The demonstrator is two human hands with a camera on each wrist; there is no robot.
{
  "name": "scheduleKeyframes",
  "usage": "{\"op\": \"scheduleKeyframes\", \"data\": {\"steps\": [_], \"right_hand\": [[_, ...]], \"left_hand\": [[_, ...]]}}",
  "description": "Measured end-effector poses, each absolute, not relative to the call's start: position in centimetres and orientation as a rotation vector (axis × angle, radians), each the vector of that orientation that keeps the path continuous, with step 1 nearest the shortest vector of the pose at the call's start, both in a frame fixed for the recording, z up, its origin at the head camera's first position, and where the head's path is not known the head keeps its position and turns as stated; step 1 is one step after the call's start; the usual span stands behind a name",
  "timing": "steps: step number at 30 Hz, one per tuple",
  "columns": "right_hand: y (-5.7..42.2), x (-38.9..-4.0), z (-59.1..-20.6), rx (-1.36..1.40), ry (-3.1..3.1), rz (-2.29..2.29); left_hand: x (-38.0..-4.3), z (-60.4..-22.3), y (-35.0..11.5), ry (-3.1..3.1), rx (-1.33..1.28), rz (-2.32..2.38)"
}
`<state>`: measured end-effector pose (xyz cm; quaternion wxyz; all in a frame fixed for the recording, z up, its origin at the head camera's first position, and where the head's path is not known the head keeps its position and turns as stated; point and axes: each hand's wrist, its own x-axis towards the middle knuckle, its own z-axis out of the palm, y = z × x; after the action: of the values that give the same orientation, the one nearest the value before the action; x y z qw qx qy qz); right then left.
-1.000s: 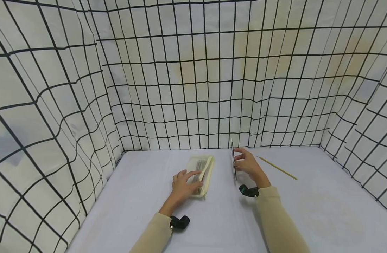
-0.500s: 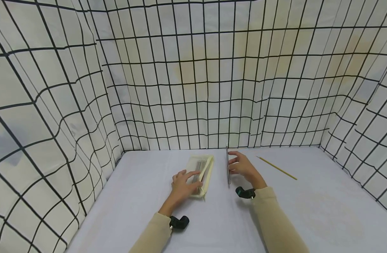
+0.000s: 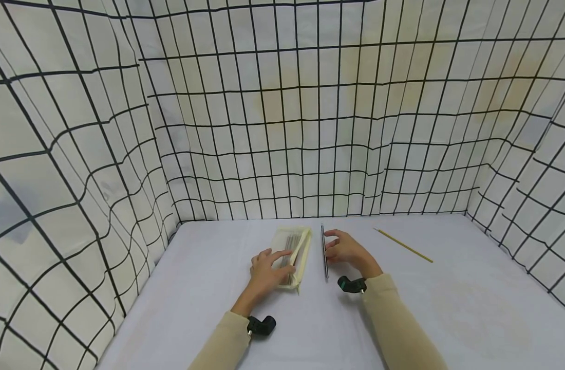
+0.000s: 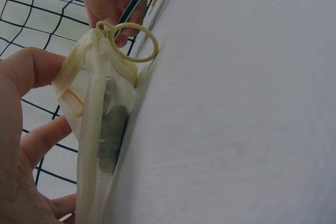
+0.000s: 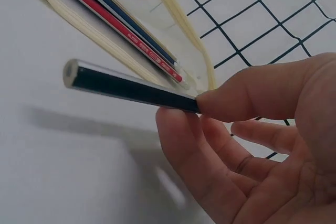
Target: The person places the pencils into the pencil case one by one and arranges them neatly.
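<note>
A pale yellow mesh pencil pouch (image 3: 282, 239) lies on the table with its mouth spread. My left hand (image 3: 266, 270) holds it by the edge of the opening, thumb and fingers apart along the rim. Inside, the right wrist view shows a red pencil (image 5: 126, 32) beside dark blue ones. Just right of the pouch, my right hand (image 3: 349, 252) pinches a dark pencil (image 5: 126, 87) between thumb and fingers. That pencil is held over the table, its flat end toward the right wrist camera. A ring zip pull (image 4: 149, 38) hangs from the pouch's near end.
Farther right on the white table (image 3: 449, 308) lies a yellow pencil (image 3: 405, 245), slanting. A black grid net (image 3: 273, 154) over white sheeting walls the table at the back and both sides.
My right hand has carried the dark pencil leftward and lower, closer to the pouch. The left hand and pouch have stayed in place.
</note>
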<state>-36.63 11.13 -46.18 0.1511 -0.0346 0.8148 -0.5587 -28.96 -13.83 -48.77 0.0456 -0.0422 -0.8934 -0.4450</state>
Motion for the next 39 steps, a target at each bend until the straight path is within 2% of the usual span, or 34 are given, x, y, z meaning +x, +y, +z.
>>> {"op": "scheduleKeyframes", "data": {"steps": [12, 39], "right_hand": [[10.1, -35.9, -46.0, -0.223, 2.199, -1.575], [4.8, -35.1, -47.1, -0.038, 2.19, -1.826]], "left_hand": [[-29.0, -48.7, -13.8, -2.728, -0.119, -1.346], [-29.2, -49.0, -13.8, -2.722, -0.142, -1.331]]}}
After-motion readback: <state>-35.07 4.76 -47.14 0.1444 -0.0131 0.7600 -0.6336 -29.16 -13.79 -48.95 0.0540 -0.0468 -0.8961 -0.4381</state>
